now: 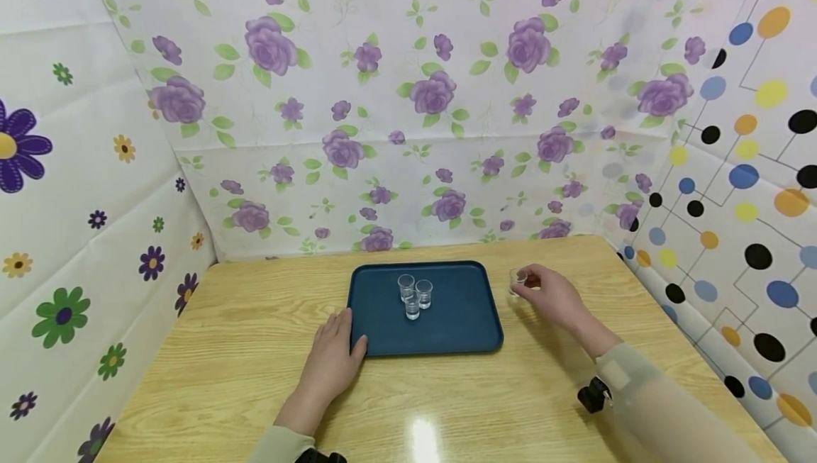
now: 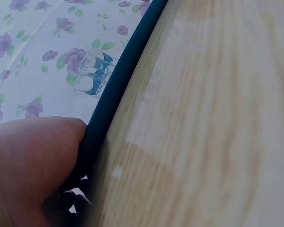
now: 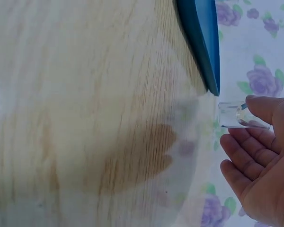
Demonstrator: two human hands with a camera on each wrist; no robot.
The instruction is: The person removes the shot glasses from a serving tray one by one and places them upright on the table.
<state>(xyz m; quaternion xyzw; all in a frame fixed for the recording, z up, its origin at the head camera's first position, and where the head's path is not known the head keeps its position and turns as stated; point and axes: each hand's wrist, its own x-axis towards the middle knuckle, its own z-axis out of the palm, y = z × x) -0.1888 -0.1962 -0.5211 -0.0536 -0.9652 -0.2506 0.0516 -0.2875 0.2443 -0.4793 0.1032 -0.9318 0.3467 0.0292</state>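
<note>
A dark blue tray [image 1: 459, 325] lies on the table, with three small clear shot glasses [image 1: 412, 309] grouped close together near its middle. My left hand [image 1: 328, 364] rests at the tray's front left corner, fingers extended along the left side and thumb by the front rim. In the left wrist view the thumb touches the tray's edge [image 2: 111, 94], while the other fingers are mostly hidden. Right of the tray, my right hand [image 1: 555, 300] pinches another shot glass [image 3: 231, 115] between thumb and forefinger. The remaining fingers are loosely bent below it in the right wrist view.
The light wooden table [image 1: 255, 349] runs up to a flowered cloth [image 1: 434, 130] at the back. Patterned cloths also hang at the left [image 1: 83, 236] and right [image 1: 734, 236]. A black wrist device [image 1: 593, 395] is worn at the right sleeve.
</note>
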